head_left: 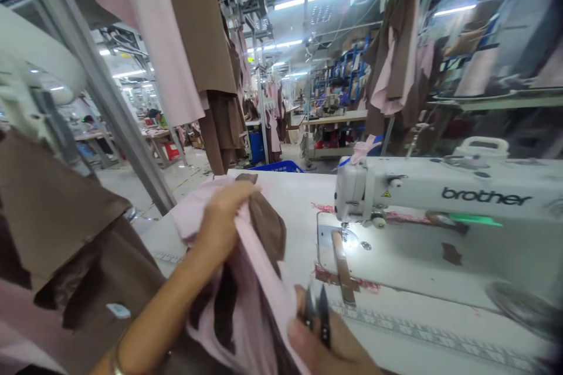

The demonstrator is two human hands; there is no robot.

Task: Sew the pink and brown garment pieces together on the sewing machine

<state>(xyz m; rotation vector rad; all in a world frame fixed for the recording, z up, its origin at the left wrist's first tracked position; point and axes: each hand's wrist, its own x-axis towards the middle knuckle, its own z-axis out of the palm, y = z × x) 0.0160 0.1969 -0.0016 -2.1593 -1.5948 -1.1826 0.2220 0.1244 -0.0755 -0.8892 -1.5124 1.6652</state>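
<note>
At lower centre, my left hand clutched the limp pink-and-brown fabric garment, grip closed; my right hand pinched small black thread snips. Soft, light cloth, best gathered at its edge.

1. One sewing machine, right of the frame.
2. One pair of thread snips, bottom centre.
3. Two hands: left hand, right hand.
4. One pink-and-brown garment, lower centre.
5. One blue bin, middle of the frame.
6. One table.
</note>
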